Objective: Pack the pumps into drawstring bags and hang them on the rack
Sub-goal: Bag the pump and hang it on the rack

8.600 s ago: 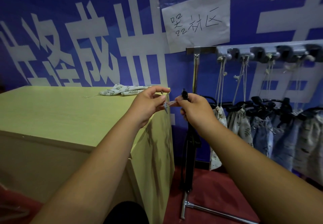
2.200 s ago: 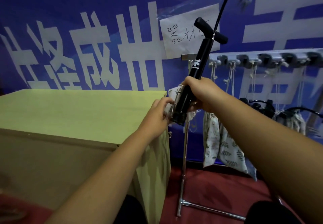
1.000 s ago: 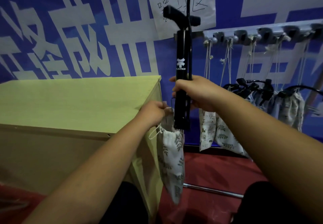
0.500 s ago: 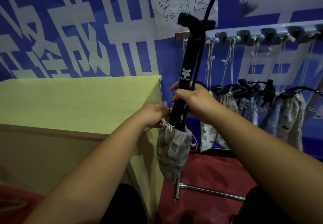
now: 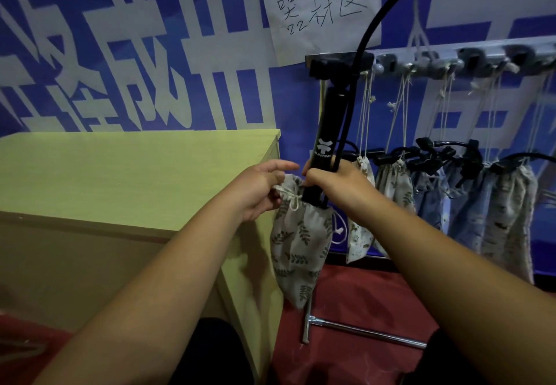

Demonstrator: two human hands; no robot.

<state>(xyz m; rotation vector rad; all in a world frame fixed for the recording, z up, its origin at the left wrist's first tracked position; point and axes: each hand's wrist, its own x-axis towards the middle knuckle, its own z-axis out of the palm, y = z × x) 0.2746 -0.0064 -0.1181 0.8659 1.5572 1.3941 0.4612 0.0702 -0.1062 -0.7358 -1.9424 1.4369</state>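
A: Grip first: right hand (image 5: 334,183) is clutching the black pump (image 5: 326,132) round its barrel, fingers wrapped tight, just under the white logo.
B: And the other one?
A: The left hand (image 5: 258,192) is pinching the gathered mouth of the drawstring bag (image 5: 301,240), right beside that grip. Its index finger is sticking out straight.
B: Where's the pump sitting?
A: It's standing near upright, lower end going down inside the bag, which is hanging below both hands. The T-handle is sitting above the grip. The hose (image 5: 364,32) is arcing up past it and out of the top edge.
B: Background?
A: The rack (image 5: 421,56) is running behind and right of the grip. The packed bags (image 5: 496,204) are hanging from its hooks by cords, black pump handles poking out.
B: Rest?
A: The table (image 5: 120,174) is lying left of the left hand. The paper sign (image 5: 319,8) is hanging above the grip on the blue banner (image 5: 90,53).
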